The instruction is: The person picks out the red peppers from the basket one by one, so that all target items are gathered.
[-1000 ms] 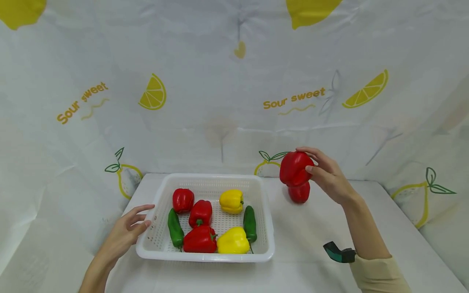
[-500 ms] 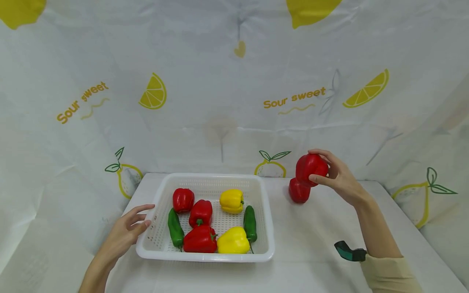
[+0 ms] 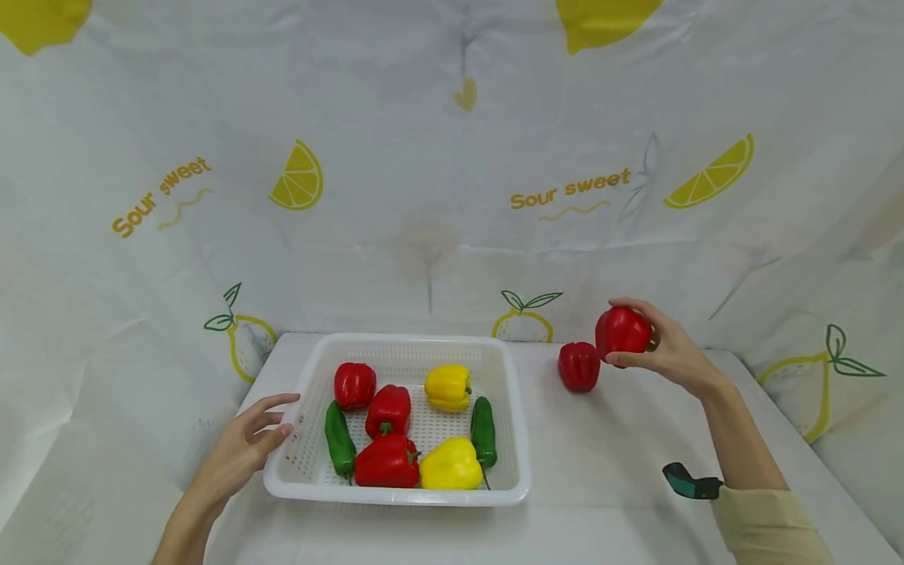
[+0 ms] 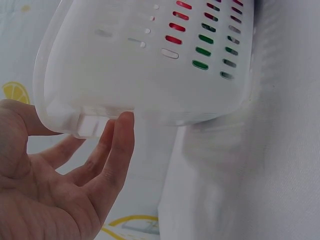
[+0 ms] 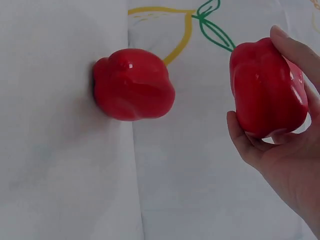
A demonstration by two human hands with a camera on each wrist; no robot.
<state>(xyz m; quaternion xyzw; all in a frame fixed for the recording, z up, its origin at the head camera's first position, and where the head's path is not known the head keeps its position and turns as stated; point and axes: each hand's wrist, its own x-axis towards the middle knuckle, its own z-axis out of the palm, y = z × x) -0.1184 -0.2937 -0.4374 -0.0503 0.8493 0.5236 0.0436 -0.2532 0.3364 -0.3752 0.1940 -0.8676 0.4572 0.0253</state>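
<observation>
My right hand (image 3: pixel 667 345) pinches a red bell pepper (image 3: pixel 621 331) between thumb and fingers, raised at the back right. Another red bell pepper (image 3: pixel 579 367) sits on the table just left of it; the right wrist view shows a gap between the held pepper (image 5: pixel 267 87) and this one (image 5: pixel 134 85). At the left end of a white plastic basket (image 3: pixel 519 439), my left hand (image 3: pixel 243 447) has its fingers loosely bent and spread. In the left wrist view its fingertips (image 4: pixel 125 120) are right at the basket's rim and outer wall.
The basket holds several peppers: red bell peppers (image 3: pixel 387 461), yellow bell peppers (image 3: pixel 450 464), and a long green pepper at the left (image 3: pixel 340 441) and right (image 3: pixel 483 431). Behind the white table (image 3: pixel 586 479) hangs a lemon-printed cloth (image 3: pixel 395 259). A dark green strap (image 3: pixel 688 482) juts from my right sleeve.
My right hand has moved right and slightly down with the red bell pepper, uncovering the one on the table. The left hand and basket stay put.
</observation>
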